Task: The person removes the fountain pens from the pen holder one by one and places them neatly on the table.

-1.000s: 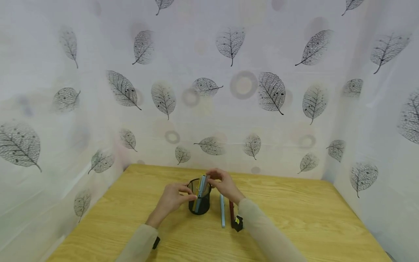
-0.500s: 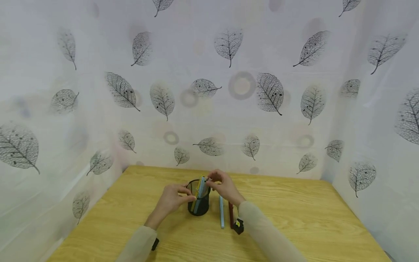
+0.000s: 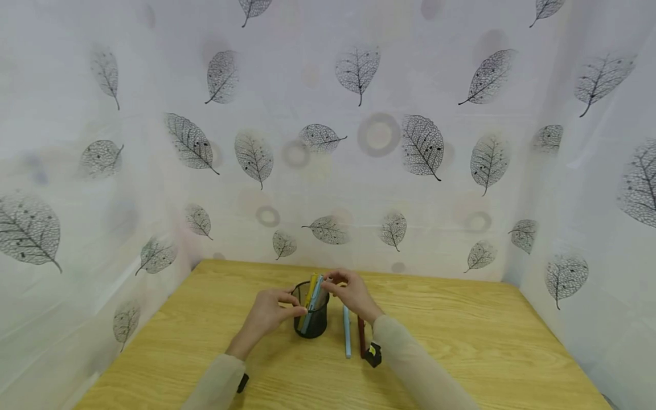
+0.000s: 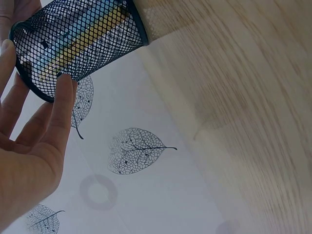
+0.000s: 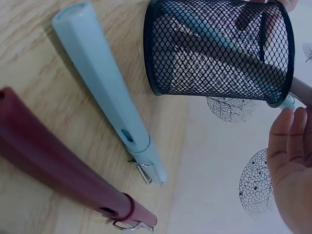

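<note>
A black mesh pen holder (image 3: 311, 323) stands on the table, holding a yellow pen (image 3: 310, 289), a light blue pen (image 3: 317, 290) and a grey pen (image 5: 301, 90). My left hand (image 3: 270, 312) grips its rim from the left, thumb in front and fingers behind. At the right of the rim, my right hand (image 3: 353, 291) pinches the upper end of the grey pen, most of which is inside the mesh. Fingertips partly hide that end. Right of the holder lie another light blue pen (image 5: 109, 87) and a dark red pen (image 5: 68, 163), both with metal clips.
The wooden table (image 3: 461, 336) reaches back to a pale curtain (image 3: 287, 85) printed with leaves, which also closes off both sides. A black device with a yellow mark (image 3: 373, 354) is at the right wrist, beside the red pen.
The yellow and light blue pens have shifted slightly inside the holder. My right hand has moved a little with the grey pen, while the left keeps its grip on the rim.
</note>
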Demonstrator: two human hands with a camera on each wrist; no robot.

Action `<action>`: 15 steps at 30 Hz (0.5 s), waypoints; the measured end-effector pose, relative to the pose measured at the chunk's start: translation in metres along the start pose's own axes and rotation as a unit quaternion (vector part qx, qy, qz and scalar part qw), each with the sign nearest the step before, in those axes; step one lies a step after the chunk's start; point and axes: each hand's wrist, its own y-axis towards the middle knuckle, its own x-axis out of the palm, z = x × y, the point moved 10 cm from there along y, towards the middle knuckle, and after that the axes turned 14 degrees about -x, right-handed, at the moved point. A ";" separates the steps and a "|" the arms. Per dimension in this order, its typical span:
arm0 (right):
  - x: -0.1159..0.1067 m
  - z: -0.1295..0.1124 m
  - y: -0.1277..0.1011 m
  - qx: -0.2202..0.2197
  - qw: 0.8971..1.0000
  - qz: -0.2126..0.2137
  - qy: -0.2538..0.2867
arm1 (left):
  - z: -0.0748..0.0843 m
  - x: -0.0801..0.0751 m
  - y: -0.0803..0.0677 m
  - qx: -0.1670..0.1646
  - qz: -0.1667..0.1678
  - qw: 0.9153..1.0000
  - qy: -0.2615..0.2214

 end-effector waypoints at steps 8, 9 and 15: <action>-0.006 -0.034 -0.002 -0.007 0.999 0.011 0.030 | 0.000 0.000 0.000 0.000 0.005 1.000 0.002; -0.006 -0.036 -0.001 -0.017 0.999 0.013 0.039 | 0.000 0.000 0.000 -0.001 0.004 1.000 0.001; -0.009 -0.016 0.004 -0.041 0.993 0.046 0.099 | -0.001 0.000 0.000 -0.009 0.002 1.000 -0.003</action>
